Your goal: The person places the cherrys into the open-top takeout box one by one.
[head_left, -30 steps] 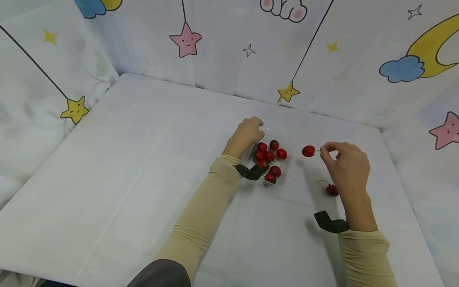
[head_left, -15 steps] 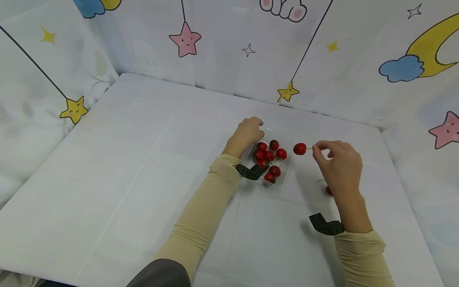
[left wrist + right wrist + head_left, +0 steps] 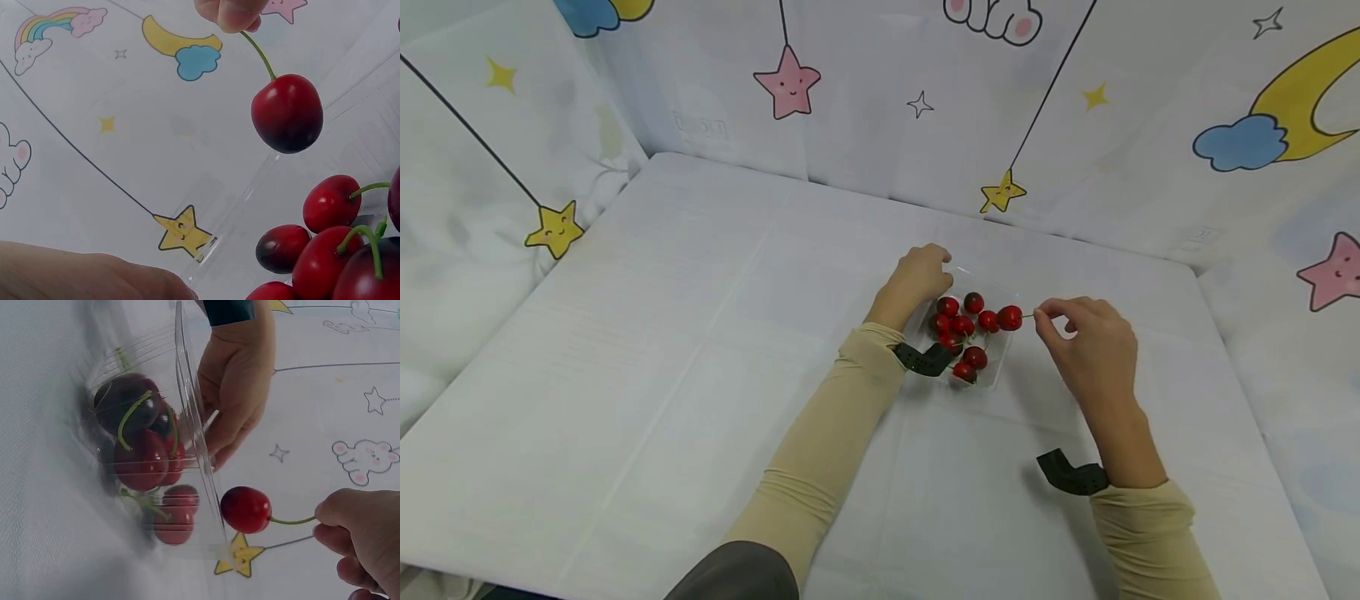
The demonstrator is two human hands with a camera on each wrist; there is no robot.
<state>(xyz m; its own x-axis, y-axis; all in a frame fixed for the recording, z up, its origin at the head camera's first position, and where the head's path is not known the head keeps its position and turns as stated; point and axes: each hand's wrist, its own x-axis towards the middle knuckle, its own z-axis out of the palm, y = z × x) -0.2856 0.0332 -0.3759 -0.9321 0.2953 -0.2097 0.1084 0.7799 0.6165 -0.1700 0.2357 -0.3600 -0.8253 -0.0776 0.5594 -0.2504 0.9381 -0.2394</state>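
My right hand pinches the thin green stem of a red cherry between thumb and fingertip. In the left wrist view this cherry hangs by its stem, dark at its lower end. It is just over the right rim of a clear plastic box. Several cherries with green stems lie inside, seen through the box wall in the right wrist view. My left hand grips the box's far left edge; its fingertips are partly hidden.
The box stands on a white-covered table, with a cartoon-printed cloth behind. At the left wrist view's right edge shows a small red piece, too cut off to identify. Dark bands sit on both wrists.
My right hand has moved left with the cherry, from beside the box to over its right rim. The loose cherry on the table is now hidden behind that arm. My left hand stays put.
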